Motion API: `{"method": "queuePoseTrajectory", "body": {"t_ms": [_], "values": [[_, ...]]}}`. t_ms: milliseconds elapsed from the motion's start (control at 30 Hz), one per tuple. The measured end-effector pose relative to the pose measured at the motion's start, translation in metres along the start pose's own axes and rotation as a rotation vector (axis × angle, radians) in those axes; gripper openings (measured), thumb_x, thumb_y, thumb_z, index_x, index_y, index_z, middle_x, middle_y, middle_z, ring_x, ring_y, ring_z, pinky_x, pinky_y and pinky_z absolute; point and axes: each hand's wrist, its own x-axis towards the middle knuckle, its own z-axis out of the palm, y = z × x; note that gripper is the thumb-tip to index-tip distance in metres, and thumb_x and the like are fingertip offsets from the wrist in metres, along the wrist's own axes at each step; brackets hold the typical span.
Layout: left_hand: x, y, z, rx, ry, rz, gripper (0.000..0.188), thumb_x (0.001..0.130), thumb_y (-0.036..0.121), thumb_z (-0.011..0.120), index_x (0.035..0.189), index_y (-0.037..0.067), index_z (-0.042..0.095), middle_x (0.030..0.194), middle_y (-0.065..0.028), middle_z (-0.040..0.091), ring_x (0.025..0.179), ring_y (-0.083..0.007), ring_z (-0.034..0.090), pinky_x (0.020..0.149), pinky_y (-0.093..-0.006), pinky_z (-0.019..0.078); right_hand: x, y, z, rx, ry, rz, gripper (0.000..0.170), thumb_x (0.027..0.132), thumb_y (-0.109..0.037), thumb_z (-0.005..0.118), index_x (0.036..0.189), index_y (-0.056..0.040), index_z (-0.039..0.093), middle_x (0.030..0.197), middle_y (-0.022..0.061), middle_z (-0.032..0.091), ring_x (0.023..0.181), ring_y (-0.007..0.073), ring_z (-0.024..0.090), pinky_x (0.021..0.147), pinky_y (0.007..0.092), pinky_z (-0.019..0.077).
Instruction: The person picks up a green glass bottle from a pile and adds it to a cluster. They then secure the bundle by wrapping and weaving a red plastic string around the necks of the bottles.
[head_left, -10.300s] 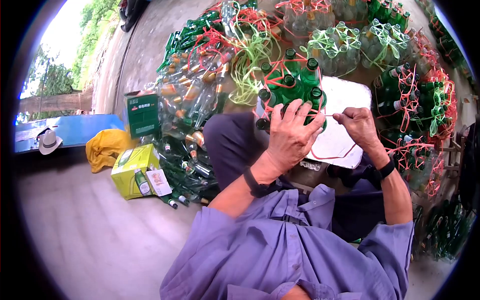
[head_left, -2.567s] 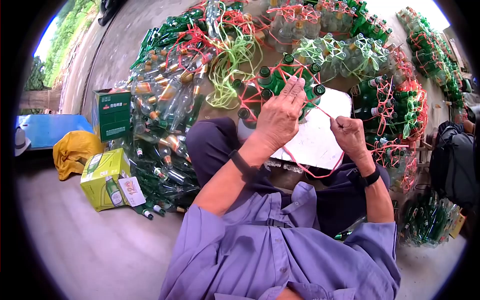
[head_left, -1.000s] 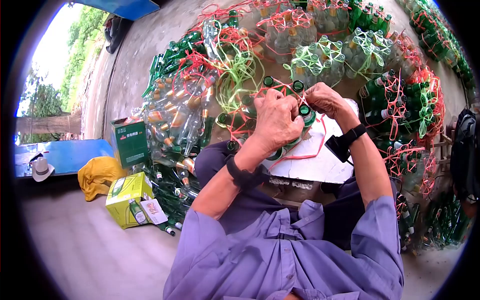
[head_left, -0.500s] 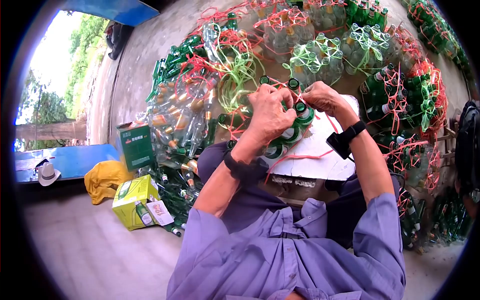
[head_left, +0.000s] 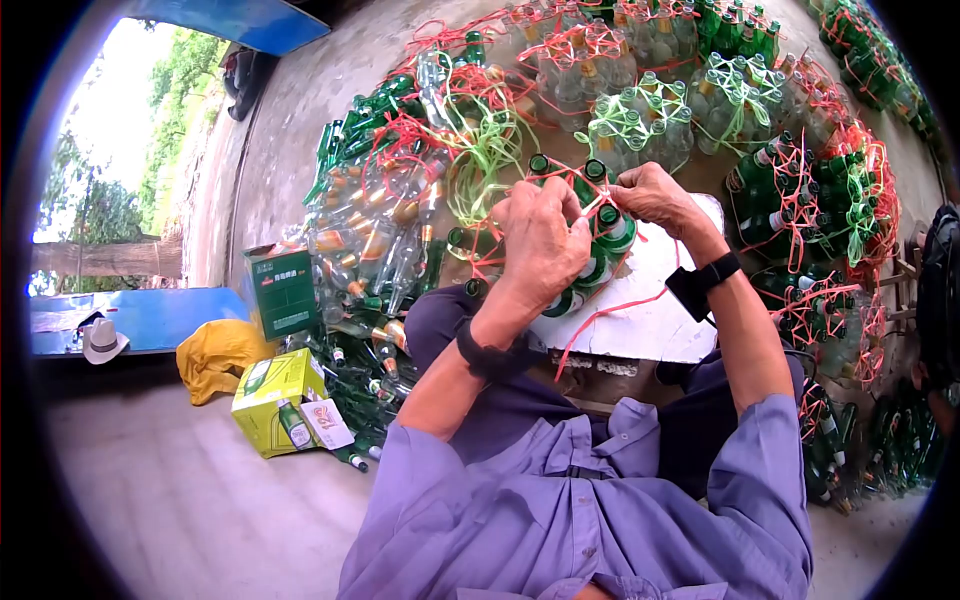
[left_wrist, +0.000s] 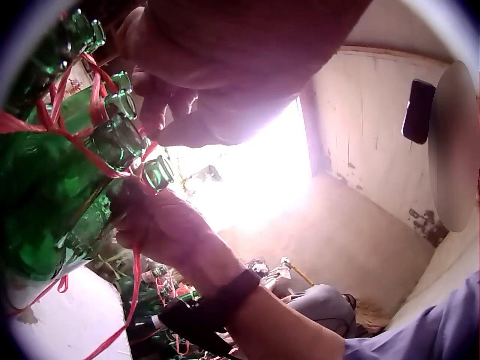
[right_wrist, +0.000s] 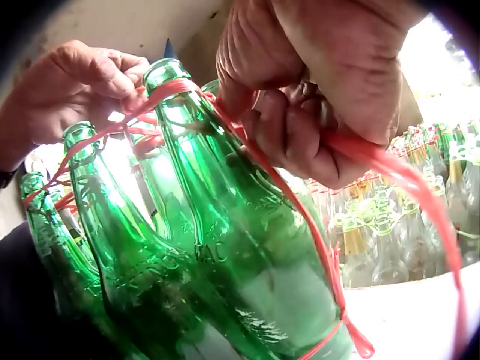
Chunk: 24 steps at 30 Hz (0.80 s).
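Note:
Several green bottles (right_wrist: 202,225) stand bunched on a white board (head_left: 650,310), red twine (right_wrist: 281,184) wound round their necks. At the necks, the left hand (head_left: 540,240) has its fingers bent and pinches the twine; in the right wrist view this left hand (right_wrist: 82,82) is behind a bottle neck. The right hand (head_left: 655,200) grips the twine close to the right-hand necks, and in the right wrist view a red strand trails from the curled fingers of this right hand (right_wrist: 322,90). A loose twine end (head_left: 600,315) lies across the board.
Tied groups of bottles (head_left: 640,120) stand beyond and to the right. Loose bottles (head_left: 370,240) are heaped to the left, with green and red twine (head_left: 485,160) above them. Further left are a green carton (head_left: 283,290), a yellow-green box (head_left: 280,400) and a yellow cloth (head_left: 220,360).
From pressing on the bottles and pulling a strand out to the right, both hands have come together at the necks. Over the last half second they have shifted only slightly.

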Motion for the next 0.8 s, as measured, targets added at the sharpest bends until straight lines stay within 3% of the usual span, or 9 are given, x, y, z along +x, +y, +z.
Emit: {"method": "queuePoseTrajectory", "body": {"t_ms": [100, 133, 333, 533, 800], "values": [[0.0, -0.006, -0.007, -0.032, -0.034, -0.09, 0.015, 0.078, 0.013, 0.074, 0.085, 0.009, 0.061, 0.083, -0.0035, 0.064, 0.092, -0.0269, 0.058, 0.087, -0.0428, 0.0405, -0.003, 0.0, -0.006, -0.048, -0.018, -0.056, 0.046, 0.088, -0.034, 0.073, 0.065, 0.004, 0.063, 0.057, -0.0025, 0.048, 0.056, 0.0083, 0.04, 0.05, 0.0321, 0.0323], [0.0, -0.008, -0.008, -0.033, -0.015, -0.078, 0.017, 0.079, 0.014, 0.075, 0.084, 0.007, 0.06, 0.08, -0.0048, 0.065, 0.084, -0.0274, 0.061, 0.08, -0.0435, 0.0458, -0.005, -0.002, -0.008, -0.04, -0.031, -0.064, 0.047, 0.089, -0.035, 0.073, 0.064, 0.0036, 0.062, 0.057, -0.0029, 0.046, 0.057, 0.0081, 0.039, 0.05, 0.032, 0.0318], [-0.002, -0.004, -0.017, -0.132, -0.054, -0.287, 0.018, 0.081, 0.013, 0.074, 0.086, 0.005, 0.059, 0.078, -0.0077, 0.068, 0.069, -0.0313, 0.065, 0.071, -0.0453, 0.0508, -0.01, -0.003, -0.007, -0.017, -0.054, -0.125, 0.049, 0.091, -0.036, 0.072, 0.063, 0.0017, 0.058, 0.057, -0.0036, 0.043, 0.058, 0.0078, 0.037, 0.05, 0.0317, 0.0311], [-0.006, -0.008, -0.02, 0.02, -0.068, -0.176, 0.02, 0.084, 0.011, 0.072, 0.094, 0.005, 0.055, 0.077, -0.0126, 0.067, 0.075, -0.0366, 0.068, 0.068, -0.0465, 0.0507, -0.011, -0.006, -0.01, -0.037, -0.072, -0.143, 0.047, 0.091, -0.037, 0.071, 0.066, 0.0009, 0.059, 0.058, -0.0035, 0.045, 0.058, 0.0082, 0.039, 0.052, 0.0309, 0.0329], [0.003, -0.023, -0.018, -0.038, 0.0, -0.087, 0.018, 0.085, 0.0, 0.062, 0.095, 0.002, 0.047, 0.079, -0.0178, 0.061, 0.077, -0.0419, 0.062, 0.069, -0.0513, 0.0469, -0.02, -0.015, -0.013, 0.01, -0.084, -0.125, 0.04, 0.088, -0.034, 0.072, 0.073, 0.0021, 0.066, 0.062, -0.0028, 0.052, 0.062, 0.0081, 0.044, 0.057, 0.0303, 0.037]]}}
